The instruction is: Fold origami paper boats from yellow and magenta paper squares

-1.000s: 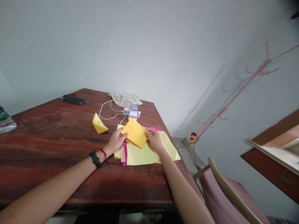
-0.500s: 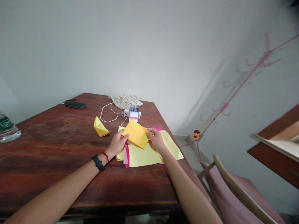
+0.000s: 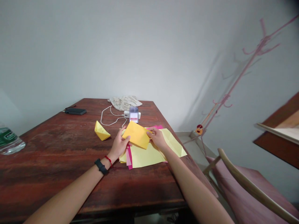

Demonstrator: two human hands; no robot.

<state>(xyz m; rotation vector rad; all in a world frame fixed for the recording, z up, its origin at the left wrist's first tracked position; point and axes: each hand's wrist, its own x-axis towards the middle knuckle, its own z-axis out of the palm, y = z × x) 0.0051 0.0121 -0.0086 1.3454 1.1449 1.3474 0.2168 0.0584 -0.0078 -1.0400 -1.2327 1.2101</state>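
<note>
A folded orange-yellow paper (image 3: 137, 134) is held up between both hands, tilted toward me. My left hand (image 3: 120, 144) pinches its left side, thumb on the front face. On the opposite side, my right hand (image 3: 157, 137) grips the right edge between thumb and fingers. Beneath them lies a stack of coloured paper sheets (image 3: 147, 158), pale yellow on top with pink and magenta edges showing. To the left of my left hand stands a folded yellow paper boat (image 3: 102, 131), touched by neither hand.
Behind the paper are a phone (image 3: 134, 115) with a blurred screen, a white cable (image 3: 102, 116) and a crumpled pale cloth (image 3: 125, 102). A dark power bank (image 3: 75, 111) and a plastic bottle (image 3: 10, 140) stand left. A chair (image 3: 247, 183) and pink coat rack (image 3: 243, 73) are right.
The orange-yellow paper's top has gone from a pointed corner to a straighter edge, so it looks more rectangular. Both hands keep their hold. The view has shifted slightly.
</note>
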